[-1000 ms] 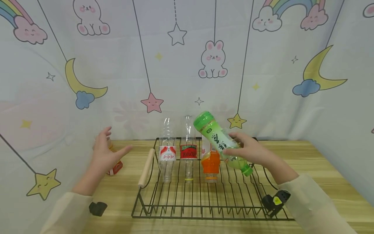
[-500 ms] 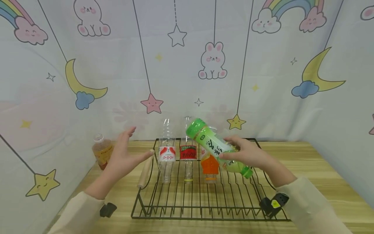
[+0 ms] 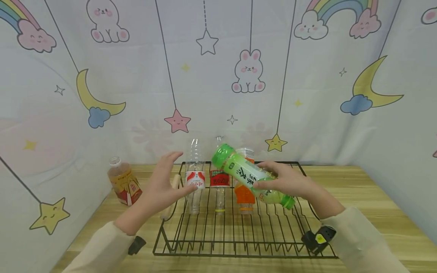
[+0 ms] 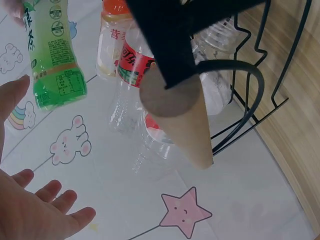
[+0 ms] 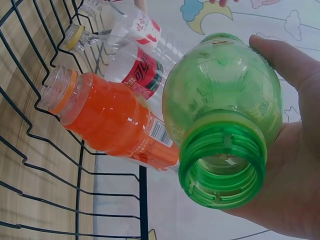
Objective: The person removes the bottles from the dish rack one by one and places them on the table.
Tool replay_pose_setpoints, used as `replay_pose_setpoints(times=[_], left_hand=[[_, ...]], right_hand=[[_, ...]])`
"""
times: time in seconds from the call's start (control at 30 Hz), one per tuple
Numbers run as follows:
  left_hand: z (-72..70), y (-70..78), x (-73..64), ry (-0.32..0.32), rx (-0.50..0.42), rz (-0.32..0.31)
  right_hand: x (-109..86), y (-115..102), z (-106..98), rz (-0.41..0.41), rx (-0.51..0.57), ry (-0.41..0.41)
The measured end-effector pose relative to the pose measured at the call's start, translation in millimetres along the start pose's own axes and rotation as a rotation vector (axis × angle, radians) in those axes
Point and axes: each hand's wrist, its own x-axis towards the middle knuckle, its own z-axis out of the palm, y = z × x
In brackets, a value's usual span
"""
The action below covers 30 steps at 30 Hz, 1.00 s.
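Note:
My right hand (image 3: 288, 180) grips a green tea bottle (image 3: 240, 168) around its middle, above the rack. The bottle tilts, with its green base up to the left and its mouth down to the right; the right wrist view shows that mouth (image 5: 222, 165) uncapped. My left hand (image 3: 160, 193) holds nothing and hovers over the rack's left side, thumb and fingers spread. In the left wrist view, the bottle's base (image 4: 60, 90) is apart from these fingers. Behind stand three upside-down bottles in the rack: a clear one (image 3: 195, 180), a red-labelled one (image 3: 219, 178) and an orange one (image 3: 245, 194).
The black wire rack (image 3: 235, 242) with a wooden handle (image 4: 187, 130) stands on the wooden table (image 3: 368, 212). At the left, an uncapped bottle with a yellow and red label (image 3: 124, 182) leans on the table. A printed curtain (image 3: 211, 87) hangs behind.
My left hand has moved right, away from the yellow and red bottle, to the rack's left side. The green bottle in my right hand has shifted left and down and tilts nearer to level.

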Motion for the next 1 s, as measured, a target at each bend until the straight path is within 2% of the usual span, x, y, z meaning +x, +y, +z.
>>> replay_pose_setpoints(times=[0.23, 0.5, 0.77, 1.0], left_hand=[[4.8, 11.8, 2.3, -0.025, 0.034, 0.083], [9.6, 21.9, 1.7, -0.056, 0.065, 0.146], [17.2, 28.1, 2.3, -0.017, 0.092, 0.272], [22.4, 32.7, 3.3, -0.016, 0.131, 0.334]], right_hand=[[0.0, -1, 2, -0.008, 0.005, -0.032], [-0.7, -6, 2, -0.061, -0.013, -0.075], [-0.5, -10, 3, -0.083, -0.056, -0.1], [0.3, -13, 6, -0.078, -0.057, -0.125]])
